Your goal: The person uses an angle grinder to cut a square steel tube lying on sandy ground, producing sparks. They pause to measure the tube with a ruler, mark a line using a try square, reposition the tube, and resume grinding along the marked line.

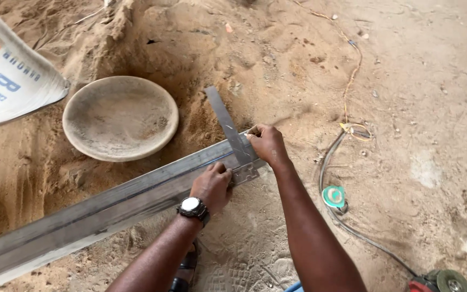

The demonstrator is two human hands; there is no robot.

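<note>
Poking in top left, half cut off, is a white-and-orange sack (6, 70). Your left hand (212, 186) is pinning the steel try square (232, 138) onto the long grey metal bar (109, 208) lying across the sand; your right hand (267, 143) is pinching something too small to make out.

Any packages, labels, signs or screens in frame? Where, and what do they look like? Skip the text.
Sack: top left corner, partly cut off by the frame, lying on the sand beside the round pan; white woven bag with blue print and an orange patch.
Wristwatch: on the left wrist, round pale face, dark case and strap; too small to tell if it is a screen.
No signs or other labels visible.
</note>
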